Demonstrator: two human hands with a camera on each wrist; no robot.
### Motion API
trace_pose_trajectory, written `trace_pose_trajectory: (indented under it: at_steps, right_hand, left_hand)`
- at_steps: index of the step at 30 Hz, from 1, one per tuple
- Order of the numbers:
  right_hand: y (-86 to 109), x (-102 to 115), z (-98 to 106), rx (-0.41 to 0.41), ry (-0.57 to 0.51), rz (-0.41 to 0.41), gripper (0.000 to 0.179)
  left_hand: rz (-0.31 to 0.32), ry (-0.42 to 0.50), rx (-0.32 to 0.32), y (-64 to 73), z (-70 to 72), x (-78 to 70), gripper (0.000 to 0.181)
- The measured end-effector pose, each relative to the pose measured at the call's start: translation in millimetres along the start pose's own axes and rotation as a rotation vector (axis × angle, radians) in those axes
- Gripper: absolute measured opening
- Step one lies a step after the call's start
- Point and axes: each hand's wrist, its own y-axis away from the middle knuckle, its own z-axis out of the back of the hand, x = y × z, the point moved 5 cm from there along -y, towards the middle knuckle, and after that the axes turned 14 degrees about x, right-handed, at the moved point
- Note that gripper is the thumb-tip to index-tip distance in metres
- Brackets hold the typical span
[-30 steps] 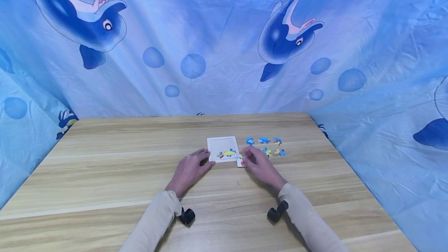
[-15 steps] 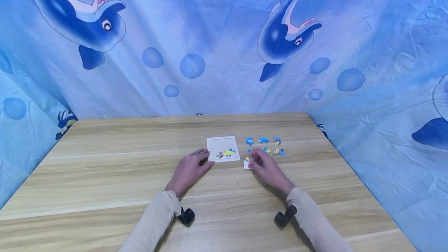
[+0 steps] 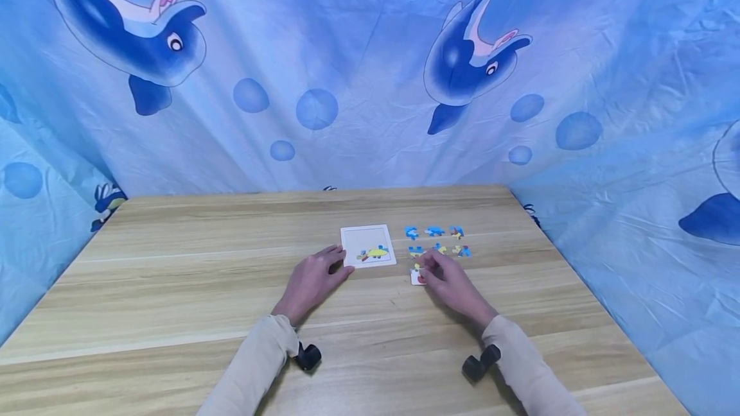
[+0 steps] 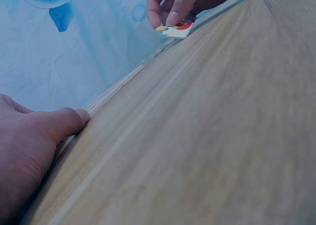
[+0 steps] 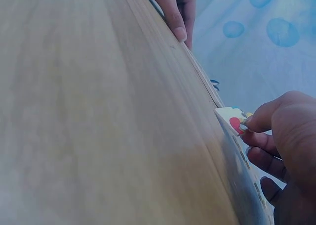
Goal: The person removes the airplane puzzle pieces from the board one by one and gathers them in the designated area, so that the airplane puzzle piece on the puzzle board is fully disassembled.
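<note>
My right hand [image 3: 452,281] pinches a white puzzle piece [image 5: 232,120] with a red patch and a bit of yellow between thumb and fingertips, tilted up in the right wrist view. It is above the table, just in front of the loose pieces. My left hand [image 3: 312,280] rests at the near left corner of a square white puzzle tray [image 3: 365,228]. Its thumb touches the front edge and its fingers lie along the left side. Inside the tray, joined yellow and blue pieces [image 3: 377,252] lie along the bottom; the upper part shows bare backing.
Right of the tray, loose blue and yellow puzzle pieces lie in two rows, among them a blue piece [image 3: 435,231] at the back and a red and blue piece [image 3: 462,251]. The wooden table [image 3: 231,230] meets a blue dolphin-print curtain [image 3: 358,165] behind.
My right hand has moved the pinched puzzle piece from the tray's right front corner toward the right and nearer to me. The left hand and the tray have stayed in place.
</note>
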Motion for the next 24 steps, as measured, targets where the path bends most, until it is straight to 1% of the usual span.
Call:
trace_pose_trajectory:
  at_steps: [3, 9, 16, 19, 24]
  right_hand:
    - [2.8, -1.4, 1.4, -0.003, 0.004, 0.01, 0.017]
    - [7.2, -2.9, 4.4, -0.009, 0.013, 0.0, 0.019]
    - [7.8, -6.2, 5.5, -0.02, 0.018, -0.024, 0.02]
    - [6.5, -6.6, 5.7, -0.019, 0.019, -0.013, 0.019]
    - [4.4, -6.8, 6.4, -0.024, 0.068, -0.017, 0.018]
  left_hand:
    - [0.0, -0.003, 0.0, 0.3, 0.2, -0.5, 0.042]
    - [-0.004, -0.012, -0.002, -0.3, 1.0, -1.4, 0.042]
    - [-0.004, -0.012, -0.003, -0.2, 1.3, -0.8, 0.042]
    - [-0.004, -0.014, -0.002, -0.2, 1.0, -0.6, 0.041]
    - [0.001, -0.014, 0.0, -0.4, 1.0, -1.5, 0.043]
